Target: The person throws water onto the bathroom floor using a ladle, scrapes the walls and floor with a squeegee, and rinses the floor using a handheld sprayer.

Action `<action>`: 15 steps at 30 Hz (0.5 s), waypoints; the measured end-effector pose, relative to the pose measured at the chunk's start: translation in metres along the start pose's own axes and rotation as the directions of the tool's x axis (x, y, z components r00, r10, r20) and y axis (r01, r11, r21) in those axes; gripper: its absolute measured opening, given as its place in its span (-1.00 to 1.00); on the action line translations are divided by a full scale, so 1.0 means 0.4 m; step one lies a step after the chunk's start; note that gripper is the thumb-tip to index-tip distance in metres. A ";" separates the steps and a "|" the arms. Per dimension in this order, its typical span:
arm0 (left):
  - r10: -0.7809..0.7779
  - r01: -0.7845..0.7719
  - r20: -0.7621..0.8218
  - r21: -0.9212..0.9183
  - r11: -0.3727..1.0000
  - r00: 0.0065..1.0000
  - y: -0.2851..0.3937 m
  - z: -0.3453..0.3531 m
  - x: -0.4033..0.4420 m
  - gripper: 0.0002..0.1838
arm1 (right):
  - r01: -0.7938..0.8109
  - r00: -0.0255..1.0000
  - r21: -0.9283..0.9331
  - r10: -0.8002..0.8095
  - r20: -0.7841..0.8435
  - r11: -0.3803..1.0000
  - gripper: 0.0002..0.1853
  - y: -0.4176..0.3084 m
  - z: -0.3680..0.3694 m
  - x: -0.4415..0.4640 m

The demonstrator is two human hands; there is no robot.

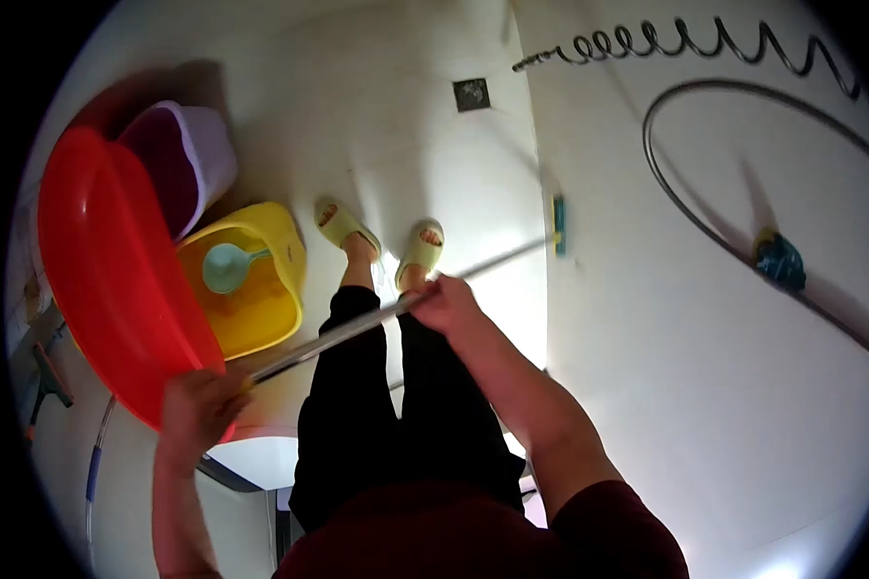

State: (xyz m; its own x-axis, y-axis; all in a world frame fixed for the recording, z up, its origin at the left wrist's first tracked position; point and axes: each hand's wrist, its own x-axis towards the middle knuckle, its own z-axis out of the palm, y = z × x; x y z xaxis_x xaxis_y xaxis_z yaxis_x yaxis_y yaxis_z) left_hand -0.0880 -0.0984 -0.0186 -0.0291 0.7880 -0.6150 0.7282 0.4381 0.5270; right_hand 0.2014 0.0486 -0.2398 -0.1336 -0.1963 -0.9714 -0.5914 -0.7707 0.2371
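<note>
Both of my hands are closed around a long metal pole [348,331] that slants across in front of my legs. My left hand [201,410] grips the near end, by a bit of yellow on the handle, close to the red tub. Further along the pole, my right hand [444,304] wraps round it in front of my shins. The pole's far end carries a narrow teal head [560,225] with a yellow joint, at the line where floor meets wall. Whether this head has bristles or a rubber blade, I cannot tell.
A red tub [130,280], a lilac bucket [208,154] and a yellow basin [285,256] holding a pale green ladle [227,268] stand left. A floor drain [471,95] lies ahead. Along the right wall hang a coiled hose [686,39] and a metal shower hose [652,154].
</note>
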 end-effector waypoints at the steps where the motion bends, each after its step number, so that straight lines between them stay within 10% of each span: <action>1: -0.014 0.014 -0.065 -0.014 1.000 0.998 0.004 -0.004 -0.046 -0.64 | 0.003 1.000 -0.067 -0.004 -0.022 0.998 -0.92 0.026 0.033 -0.011; 8: 0.076 -0.065 -0.198 0.062 0.996 0.977 0.146 -0.055 -0.118 -0.61 | -0.007 0.941 -0.078 0.033 0.337 0.997 -0.91 0.032 0.104 -0.147; 13: 0.098 -0.119 0.109 0.208 0.971 0.989 0.182 -0.005 0.025 -0.71 | 0.022 0.987 0.190 -0.051 0.152 0.982 -0.82 -0.053 -0.219 -0.056; 15: 0.357 -0.375 0.175 0.080 0.924 0.917 0.208 0.147 0.096 -0.70 | 0.073 0.989 0.159 -0.052 -0.136 0.985 -0.76 -0.135 -0.350 -0.082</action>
State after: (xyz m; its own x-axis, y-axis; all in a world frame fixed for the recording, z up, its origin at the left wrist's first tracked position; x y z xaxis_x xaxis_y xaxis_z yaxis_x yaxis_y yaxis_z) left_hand 0.0120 -0.0570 -0.0329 0.3534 0.8037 -0.4786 0.7382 0.0747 0.6704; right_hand 0.3489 0.0118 -0.2187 0.0070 -0.2370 -0.9715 -0.7183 -0.6771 0.1600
